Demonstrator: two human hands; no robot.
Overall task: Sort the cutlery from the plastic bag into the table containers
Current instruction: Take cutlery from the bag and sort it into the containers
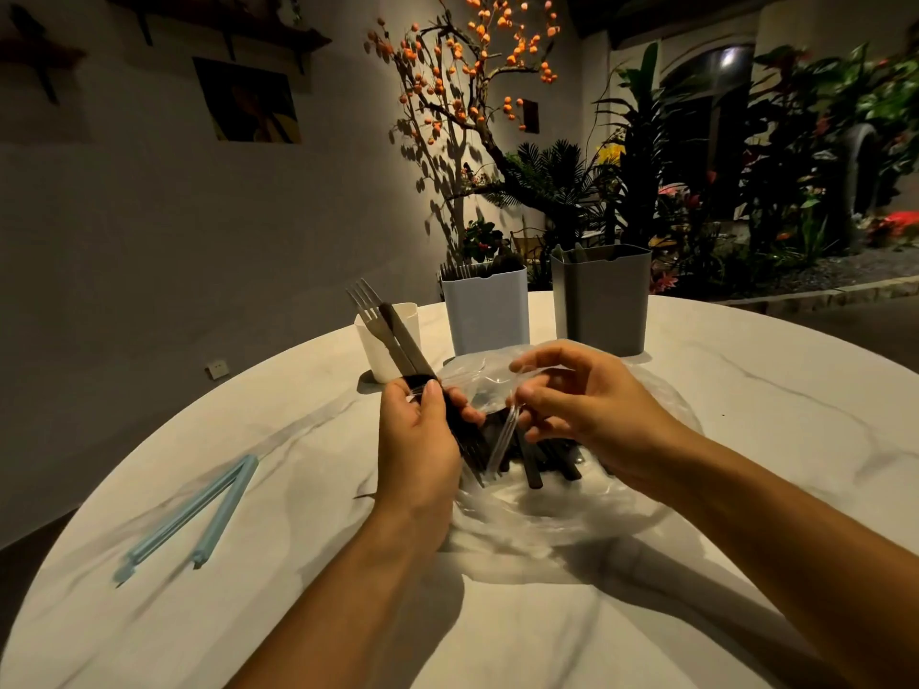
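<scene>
table (pixel 746 440): bears everything named here
plastic bag (pixel 572 509): at the table's centre, cutlery (pixel 532 464) lying in it
left hand (pixel 417 450): at the bag's 9 o'clock edge, gripping a fork (pixel 370 313) and a knife (pixel 405 338) that point toward 11 o'clock
right hand (pixel 587 395): over the bag, pinching its film
three containers: in a row at 12 o'clock behind the bag: small container (pixel 385 350) left, middle container (pixel 490 310), right container (pixel 604 300)
bag clip (pixel 199 509): at 8 o'clock, well apart from the bag
</scene>
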